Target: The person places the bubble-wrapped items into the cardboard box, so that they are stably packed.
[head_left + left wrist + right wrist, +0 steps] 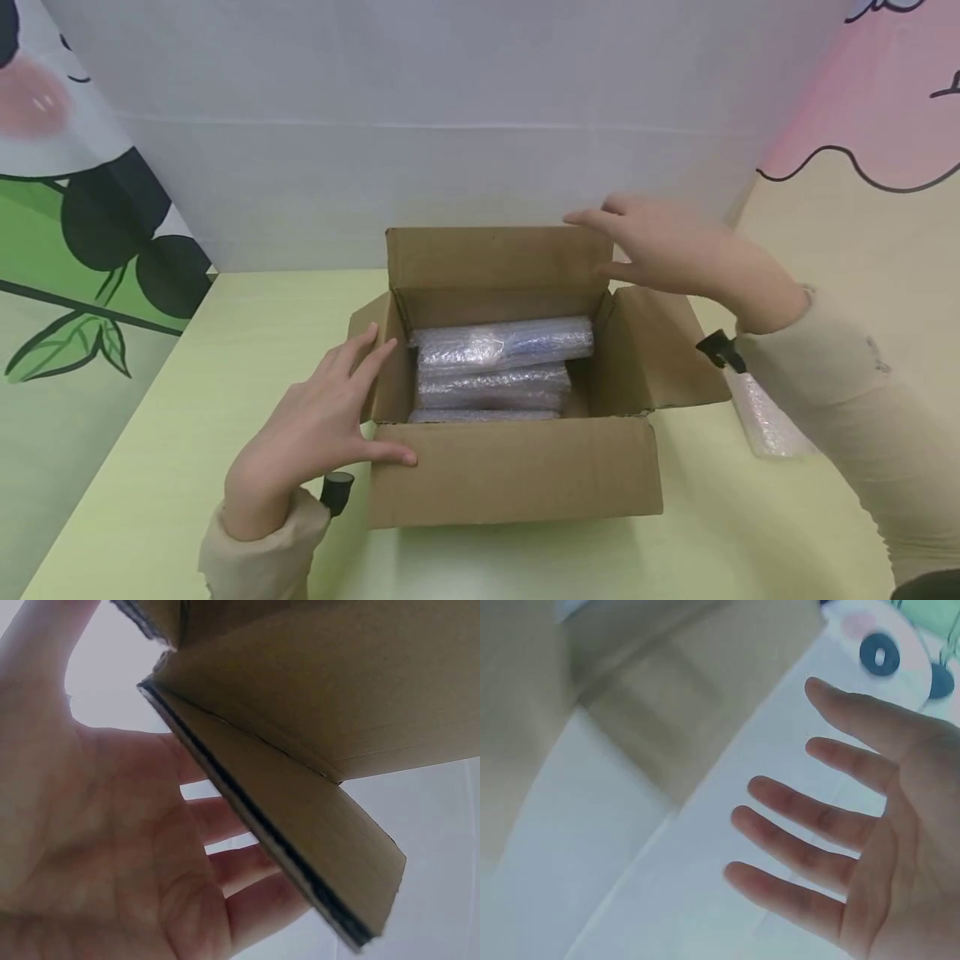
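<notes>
- Tabletop [202, 375]: pale yellow-green, carries everything.
- Cardboard box [495, 302]: mid-tabletop, all flaps folded out. Should handle as stiff walls with floppy flaps; weight depends on contents, probably moderate. Dry board, so decent grip. I'd hold it low on the left and right walls; flaps could bend or tear at the creases. Looks plain brown, a bit worn at the corners, dark cut edges in the left wrist view.
- Near flap [517, 471]: hangs outward toward the person. Right flap [678, 346] leans out to the right, far flap [495, 257] stands up.
- Wrapped bundles [495, 387]: inside the box, toward its left side, at least three showing, top one slightly skewed. Likely light, soft outside, slippery; contents possibly fragile. Best taken round the middle. Clear, shiny wrap, bluish tint on the top one; contents can't be made out.
- Left hand [322, 421]: at the box's left side, thumb spread from fingers, fingers extended behind the left flap [285, 810].
- Right hand [667, 242]: over the far right corner, fingers loosely spread, nothing in it.
- Separate wrapped piece [772, 425]: on the tabletop right of the box, partly hidden.
</notes>
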`<state>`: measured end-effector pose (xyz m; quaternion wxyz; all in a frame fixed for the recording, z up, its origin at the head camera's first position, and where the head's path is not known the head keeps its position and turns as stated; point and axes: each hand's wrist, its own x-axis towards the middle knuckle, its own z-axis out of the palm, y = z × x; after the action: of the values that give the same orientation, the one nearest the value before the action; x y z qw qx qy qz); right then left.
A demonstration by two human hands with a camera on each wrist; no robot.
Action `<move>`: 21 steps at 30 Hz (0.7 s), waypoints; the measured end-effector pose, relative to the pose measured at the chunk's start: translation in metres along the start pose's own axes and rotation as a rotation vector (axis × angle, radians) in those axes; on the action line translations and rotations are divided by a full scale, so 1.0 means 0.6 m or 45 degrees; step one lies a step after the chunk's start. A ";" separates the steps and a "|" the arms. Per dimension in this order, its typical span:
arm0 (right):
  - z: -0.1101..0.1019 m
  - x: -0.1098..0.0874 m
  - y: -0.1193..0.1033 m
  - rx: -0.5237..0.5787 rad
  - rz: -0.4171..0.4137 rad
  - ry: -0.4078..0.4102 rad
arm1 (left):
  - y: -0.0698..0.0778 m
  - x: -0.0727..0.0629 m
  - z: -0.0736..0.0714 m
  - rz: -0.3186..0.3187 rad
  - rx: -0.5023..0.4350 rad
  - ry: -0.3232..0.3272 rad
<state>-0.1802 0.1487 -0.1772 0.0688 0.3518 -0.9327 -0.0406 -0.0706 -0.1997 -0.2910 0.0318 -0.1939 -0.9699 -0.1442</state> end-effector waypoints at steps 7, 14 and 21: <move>0.012 -0.096 0.092 -0.063 0.231 0.156 | -0.002 0.005 0.002 -0.004 0.005 -0.005; 0.076 -0.173 0.161 0.061 0.527 0.036 | -0.004 0.006 0.004 -0.011 0.016 0.003; 0.173 -0.233 0.194 0.222 0.661 -0.030 | -0.006 0.005 0.002 -0.022 0.026 -0.005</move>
<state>-0.1681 0.3311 -0.2789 0.0356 0.1051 -0.9923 0.0546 -0.0748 -0.2016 -0.2930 0.0305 -0.1853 -0.9730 -0.1342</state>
